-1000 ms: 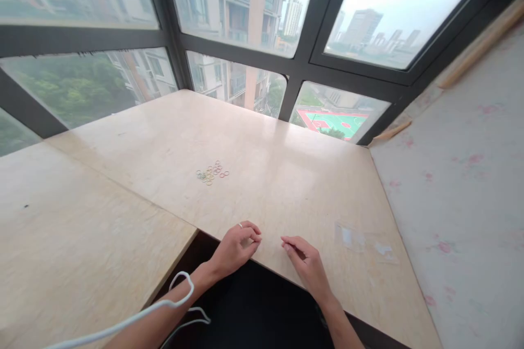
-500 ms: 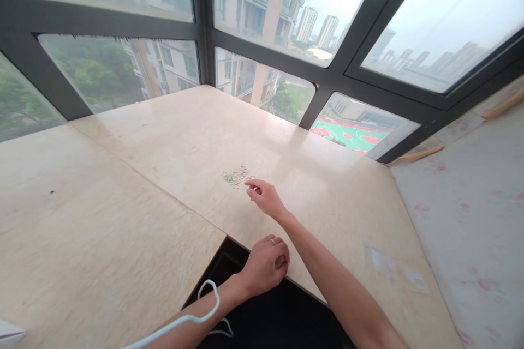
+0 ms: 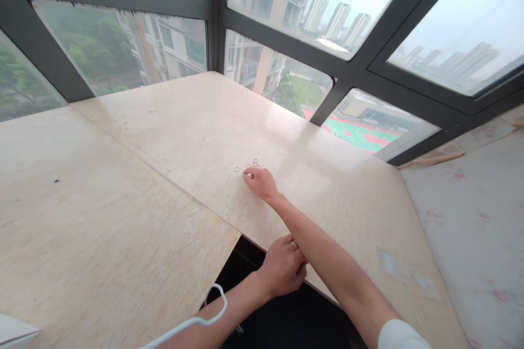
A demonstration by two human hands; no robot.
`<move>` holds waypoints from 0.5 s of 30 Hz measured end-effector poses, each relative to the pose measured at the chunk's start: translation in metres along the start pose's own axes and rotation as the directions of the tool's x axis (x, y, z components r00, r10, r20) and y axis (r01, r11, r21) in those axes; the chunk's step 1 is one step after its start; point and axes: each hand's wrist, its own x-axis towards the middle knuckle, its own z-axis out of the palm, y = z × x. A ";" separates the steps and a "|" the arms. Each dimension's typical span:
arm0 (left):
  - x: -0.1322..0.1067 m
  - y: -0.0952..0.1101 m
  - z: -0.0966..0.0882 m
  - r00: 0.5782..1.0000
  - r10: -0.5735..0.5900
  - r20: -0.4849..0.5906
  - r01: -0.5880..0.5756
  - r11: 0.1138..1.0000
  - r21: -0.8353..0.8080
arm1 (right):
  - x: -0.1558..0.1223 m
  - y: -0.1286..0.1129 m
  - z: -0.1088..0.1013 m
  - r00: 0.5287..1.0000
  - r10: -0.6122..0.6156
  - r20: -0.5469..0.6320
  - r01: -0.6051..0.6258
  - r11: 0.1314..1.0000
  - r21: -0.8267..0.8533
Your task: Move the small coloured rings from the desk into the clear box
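Observation:
A small pile of thin coloured rubber bands (image 3: 248, 166) lies on the pale marble sill (image 3: 196, 131). My right hand (image 3: 260, 181) is stretched out over the pile, fingers curled down onto the bands and covering most of them. My left hand (image 3: 282, 267) rests at the near edge of the sill, fingers curled in a loose fist, a ring on one finger; nothing shows inside it.
Dark-framed windows (image 3: 216, 22) ring the back of the sill. A clear plastic bag (image 3: 403, 272) lies flat near the right front. A patterned mattress (image 3: 478, 212) borders the right side. A white cable (image 3: 192, 319) loops by my left forearm.
My right hand has reached from the near edge out to the rubber bands and now covers them. My left hand stayed at the edge. The view shifted, moving the scene rightward.

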 end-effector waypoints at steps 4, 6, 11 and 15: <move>0.001 -0.001 0.001 0.999 0.024 0.021 -0.024 1.000 -0.011 | -0.004 0.008 -0.003 0.994 0.091 -0.060 -0.080 0.982 0.170; 0.001 -0.001 0.001 0.999 0.029 0.019 -0.029 1.000 -0.005 | -0.005 0.011 -0.005 0.988 0.134 -0.075 -0.113 0.965 0.239; 0.002 -0.002 0.003 0.999 0.050 0.001 -0.050 0.999 0.008 | -0.006 0.009 -0.007 0.948 0.303 -0.096 -0.192 0.789 0.584; 0.001 -0.004 0.007 0.998 0.062 0.000 -0.062 0.998 0.018 | -0.008 0.005 -0.007 0.934 0.345 -0.096 -0.194 0.710 0.677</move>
